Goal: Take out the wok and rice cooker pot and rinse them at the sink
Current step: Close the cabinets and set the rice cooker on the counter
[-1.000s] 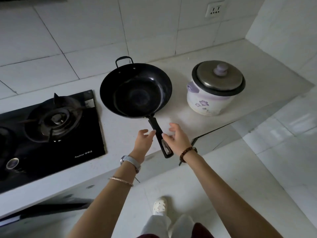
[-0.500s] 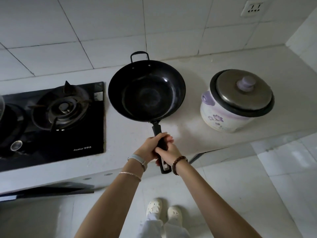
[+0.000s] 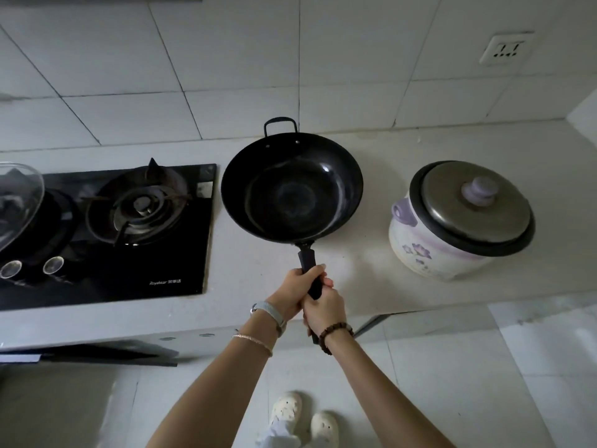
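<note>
Both hands stacked on the long black handle (image 3: pixel 306 257) of the wok (image 3: pixel 290 195). Left hand (image 3: pixel 295 286) takes the forward spot, fingers (image 3: pixel 311 272) curled tight round the handle. Right hand (image 3: pixel 324 308) sits directly behind and touching it, fingers wrapped round the rear of the same handle, whose end pokes out below the right wrist. Wok bowl lies straight ahead of the fingertips, dark inside, small loop handle (image 3: pixel 280 124) on the far rim toward the tiled wall. Cannot tell whether the bowl rests on the white countertop (image 3: pixel 361 273) or hangs just above it. Rice cooker (image 3: pixel 449 240) stands on the counter to the right of the fingers and somewhat beyond, well apart from the wok. It has a white body with purple flower print, and a metal lid (image 3: pixel 468 205) with a pale knob seated on top; inner pot hidden under it. Left of the fingers, a black glass gas hob (image 3: pixel 181 253) is set into the counter, its nearer burner (image 3: pixel 139 208) near the wok rim. Glass lid (image 3: pixel 19 202) at the far left edge. Wall socket (image 3: pixel 505 48) high and right of the hands. Left wrist: grey watch band (image 3: pixel 269 311) and thin bracelet (image 3: pixel 252 340). Right wrist: brown bead bracelet (image 3: pixel 334 334). Pale shoes (image 3: pixel 287 412) on the tiled floor below the forearms.
</note>
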The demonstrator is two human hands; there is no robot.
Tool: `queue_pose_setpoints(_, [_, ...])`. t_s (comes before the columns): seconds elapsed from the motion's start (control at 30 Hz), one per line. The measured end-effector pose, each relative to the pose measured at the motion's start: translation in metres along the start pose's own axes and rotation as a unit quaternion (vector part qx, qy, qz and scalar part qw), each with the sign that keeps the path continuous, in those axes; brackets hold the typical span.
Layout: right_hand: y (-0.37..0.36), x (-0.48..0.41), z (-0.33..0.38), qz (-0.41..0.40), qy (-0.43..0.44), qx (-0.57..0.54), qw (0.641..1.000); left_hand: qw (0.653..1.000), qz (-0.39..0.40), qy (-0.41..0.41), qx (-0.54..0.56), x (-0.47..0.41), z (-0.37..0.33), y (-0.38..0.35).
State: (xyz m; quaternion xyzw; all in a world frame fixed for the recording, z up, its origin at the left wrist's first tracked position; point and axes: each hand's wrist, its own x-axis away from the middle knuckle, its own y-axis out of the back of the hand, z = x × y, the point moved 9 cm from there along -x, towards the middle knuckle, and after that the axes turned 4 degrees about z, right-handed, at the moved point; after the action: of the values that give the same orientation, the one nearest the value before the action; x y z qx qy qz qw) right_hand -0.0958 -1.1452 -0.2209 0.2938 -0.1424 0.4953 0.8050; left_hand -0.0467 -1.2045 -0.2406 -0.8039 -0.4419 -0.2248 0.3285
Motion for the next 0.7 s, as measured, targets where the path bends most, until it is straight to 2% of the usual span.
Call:
queue_pose_setpoints(0.33, [0.004,0.022,0.02,0.045,0.046,0.011,0.998,0.999,-0.025,-0.047,0.002,0.025,-0.01,0.001])
queue_pose_setpoints(0.7, [-0.031,0.081,0.037,0.129,0.101,0.036,0.986,0.988,-0.093,-0.114,0.036,0.101,-0.009,0.037])
